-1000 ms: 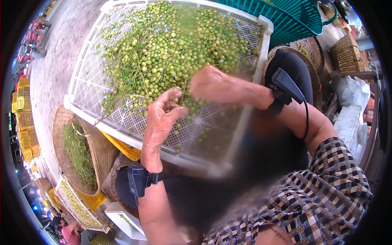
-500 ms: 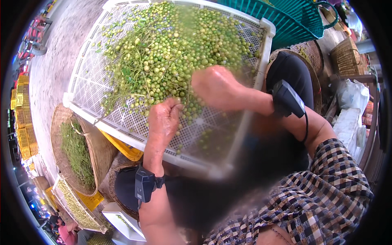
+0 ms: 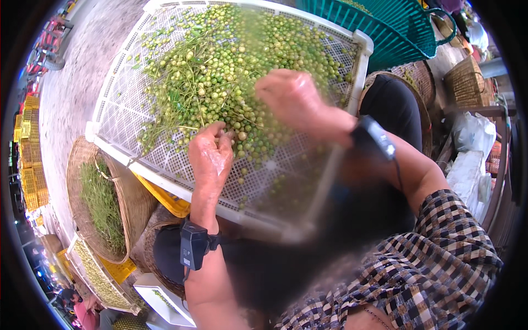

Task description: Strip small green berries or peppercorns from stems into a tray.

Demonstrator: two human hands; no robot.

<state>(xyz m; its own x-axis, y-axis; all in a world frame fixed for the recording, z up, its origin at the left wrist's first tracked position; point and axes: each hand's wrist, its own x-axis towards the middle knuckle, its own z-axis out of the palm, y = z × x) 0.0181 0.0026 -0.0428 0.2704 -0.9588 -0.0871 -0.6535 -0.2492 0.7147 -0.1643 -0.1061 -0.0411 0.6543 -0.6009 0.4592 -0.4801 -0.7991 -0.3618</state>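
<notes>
A white plastic mesh tray (image 3: 118, 113) lies tilted before me, heaped with small round green berries (image 3: 223, 71). Thin green stems (image 3: 179, 93) are tangled among them, mostly on the heap's left side. My left hand (image 3: 210, 157) is at the near edge of the heap, its fingers curled and its thumb drawn in beside several berries. What its fingertips hold is hidden. Above the berries to the right, my right hand (image 3: 291, 99) is closed, with the fingers bent inward; blur and a smear hide what is in it. Both wrists wear black strapped devices.
A wicker basket of green stems (image 3: 102, 203) stands at the left, near a yellow crate (image 3: 165, 195). Beyond the tray's far right corner sits a green plastic basket (image 3: 379, 27). Further wicker baskets (image 3: 467, 80) are at the right. A white box (image 3: 165, 300) lies lower left.
My left hand has shifted slightly left and away from me, its thumb now a little apart from the fingers. The right hand has risen a little farther over the heap.
</notes>
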